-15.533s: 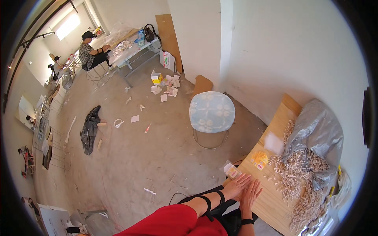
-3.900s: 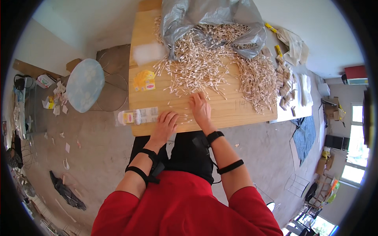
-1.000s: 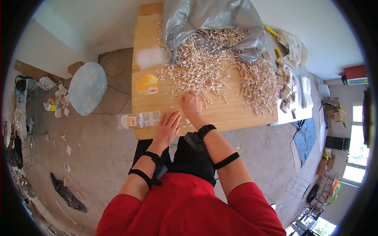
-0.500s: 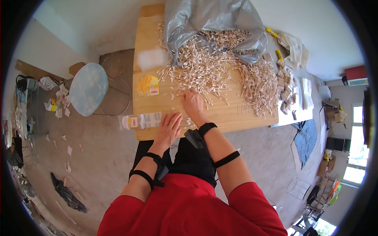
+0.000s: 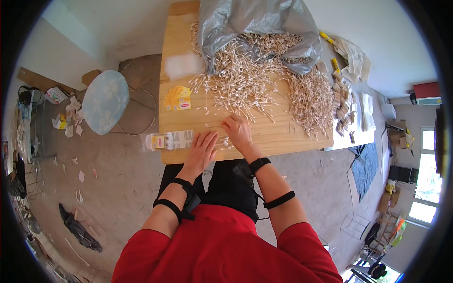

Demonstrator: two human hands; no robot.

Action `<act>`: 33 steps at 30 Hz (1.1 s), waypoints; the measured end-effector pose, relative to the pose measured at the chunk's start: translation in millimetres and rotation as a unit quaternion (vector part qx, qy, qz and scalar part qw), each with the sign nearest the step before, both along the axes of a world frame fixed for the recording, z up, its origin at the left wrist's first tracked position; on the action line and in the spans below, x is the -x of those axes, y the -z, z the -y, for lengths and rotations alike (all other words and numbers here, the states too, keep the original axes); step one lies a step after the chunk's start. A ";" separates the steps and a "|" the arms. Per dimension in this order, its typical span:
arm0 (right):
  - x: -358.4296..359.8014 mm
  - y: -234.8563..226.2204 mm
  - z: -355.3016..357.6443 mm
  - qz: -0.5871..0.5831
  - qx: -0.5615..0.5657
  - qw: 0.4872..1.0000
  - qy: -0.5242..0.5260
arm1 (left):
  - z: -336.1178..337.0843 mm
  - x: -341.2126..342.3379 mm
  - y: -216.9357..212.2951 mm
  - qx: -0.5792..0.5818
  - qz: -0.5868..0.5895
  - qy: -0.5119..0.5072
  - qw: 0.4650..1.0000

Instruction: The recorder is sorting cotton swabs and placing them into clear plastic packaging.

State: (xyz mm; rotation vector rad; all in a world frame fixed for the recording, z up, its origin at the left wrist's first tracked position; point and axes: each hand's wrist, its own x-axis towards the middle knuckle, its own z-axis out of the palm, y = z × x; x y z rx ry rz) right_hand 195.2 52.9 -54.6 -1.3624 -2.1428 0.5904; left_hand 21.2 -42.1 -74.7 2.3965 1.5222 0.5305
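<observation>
My left hand point(image 5: 204, 146) lies flat near the table's front edge, fingers stretched out and side by side. Under and beside it are a clear pack with a printed sheet point(image 5: 181, 140) and a row of cotton swabs point(image 5: 223, 141), whose ends show to the right of the fingers. Just right of that row is my right hand point(image 5: 238, 134), its fingers curled together; what they pinch, if anything, is hidden. A thin white stick lies by its fingertips. Beyond it spreads a big loose heap of cotton swabs point(image 5: 240, 92).
A grey plastic bag point(image 5: 255, 19) spills swabs at the back. Yellow cards point(image 5: 178, 98) and a whitish translucent stack point(image 5: 184, 66) lie at the table's left. Small bundles point(image 5: 343, 106) sit on a white surface to the right. A round pale-blue stool point(image 5: 104, 101) stands at left.
My right hand has moved from the edge of the swab heap back toward me and slightly right, beside the row of swabs. My left hand stays in place on the pack.
</observation>
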 end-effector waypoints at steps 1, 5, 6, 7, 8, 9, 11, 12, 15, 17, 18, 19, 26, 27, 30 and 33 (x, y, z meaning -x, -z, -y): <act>2.3 -2.3 2.0 0.004 0.006 1.000 0.001 | 0.3 0.6 0.6 -0.002 0.002 0.000 1.000; 0.6 -0.1 5.6 0.026 -0.032 0.999 -0.021 | 0.7 -0.7 2.7 0.002 0.005 -0.003 1.000; -0.2 2.4 5.3 0.030 -0.060 0.997 -0.034 | 0.3 -0.9 1.9 0.005 0.001 -0.003 1.000; -1.9 4.5 6.8 0.037 -0.058 0.997 -0.023 | -0.1 -1.3 1.2 0.007 -0.004 -0.002 1.000; -4.2 6.4 9.9 0.044 -0.056 0.997 -0.012 | -0.5 -1.8 0.6 0.009 -0.008 -0.002 1.000; -5.0 6.5 12.0 0.050 -0.055 0.997 -0.003 | -0.6 -2.3 -1.1 0.007 -0.018 -0.007 1.000; -6.4 6.5 23.3 0.032 -0.017 0.999 -0.007 | 1.0 -3.3 -4.7 0.003 -0.039 -0.017 0.999; -6.0 3.4 26.4 0.023 0.002 1.000 -0.010 | 1.5 -3.2 -4.5 0.004 -0.045 -0.018 0.999; 3.1 -2.5 15.9 0.010 0.010 0.999 0.053 | 3.0 -1.9 -3.3 0.011 -0.051 -0.019 0.998; 11.7 -7.3 -2.3 0.031 -0.009 0.997 0.068 | 2.7 1.4 -3.3 0.022 -0.041 -0.012 0.999; 10.5 -6.3 -11.6 0.045 -0.021 0.995 0.081 | -0.1 -0.6 -4.3 0.024 -0.045 -0.008 0.999; 9.0 -0.9 -17.5 0.057 -0.036 0.995 0.068 | -1.8 -2.9 -5.5 0.027 -0.048 -0.004 0.998; 29.6 8.3 6.7 0.054 0.001 0.999 -0.002 | 1.7 0.9 3.0 0.026 -0.019 -0.021 0.999; 26.0 5.2 14.3 0.029 0.034 0.999 0.016 | 2.4 3.1 0.3 0.032 0.014 -0.028 0.999; -3.0 2.8 37.8 -0.066 0.084 0.988 0.109 | 2.7 4.6 -10.8 0.043 0.104 -0.043 0.993; -20.5 2.4 55.5 -0.144 0.039 0.966 0.210 | -3.5 12.2 -18.6 0.048 0.149 -0.067 0.985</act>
